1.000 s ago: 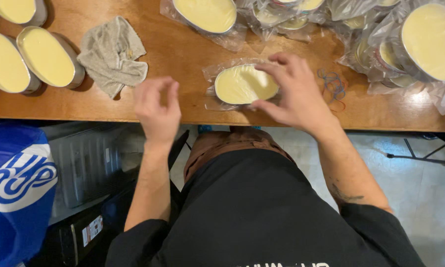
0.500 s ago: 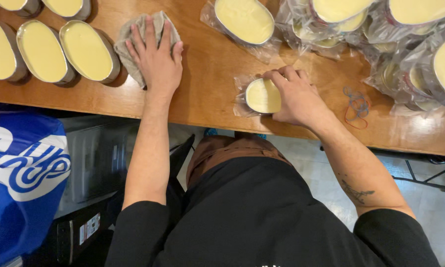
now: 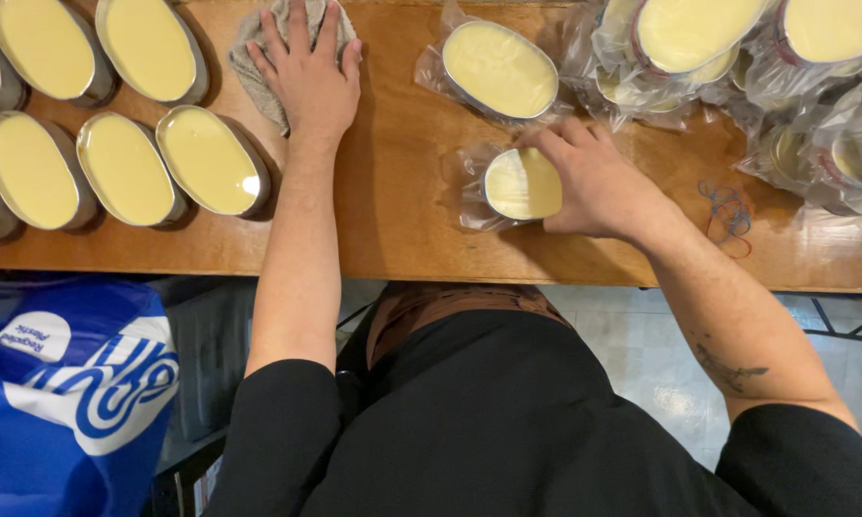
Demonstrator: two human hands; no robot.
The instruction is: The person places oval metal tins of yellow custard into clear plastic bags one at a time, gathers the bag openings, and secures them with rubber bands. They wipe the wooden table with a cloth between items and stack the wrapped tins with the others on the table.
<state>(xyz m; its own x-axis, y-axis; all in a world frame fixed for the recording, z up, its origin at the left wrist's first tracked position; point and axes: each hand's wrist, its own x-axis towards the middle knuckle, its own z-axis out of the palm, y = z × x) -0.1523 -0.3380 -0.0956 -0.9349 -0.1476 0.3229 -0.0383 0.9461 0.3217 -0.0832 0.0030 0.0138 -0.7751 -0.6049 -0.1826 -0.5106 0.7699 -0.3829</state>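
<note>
A grey cloth (image 3: 258, 43) lies at the far edge of the wooden table (image 3: 392, 211), and the left hand (image 3: 308, 72) is laid flat on it, palm down, with the fingers (image 3: 287, 29) spread and nothing pinched. The cloth is mostly covered by the hand; its edges show to the left and at the top.

The right hand (image 3: 598, 182) is cupped over a bagged tin (image 3: 522, 184), an oval metal tin of pale yellow filling inside a clear plastic bag. The tin is gripped from its right side, the fingers curled close together along its far rim; the thumb is hidden, so how it is placed cannot be told. The tin sits near the middle of the table, towards the near edge, tilted slightly on its bag.

Just beyond it a second bagged tin (image 3: 500, 69) lies flat. To the right a heap of bagged tins (image 3: 737, 57) is piled at the far right of the table. A few rubber bands (image 3: 729, 209) lie on the wood beside the right wrist.

On the left, open tins (image 3: 129, 168) without bags are set in two rows, touching or nearly so. Below the table edge on the left a blue plastic bag (image 3: 62, 393) is seen.
</note>
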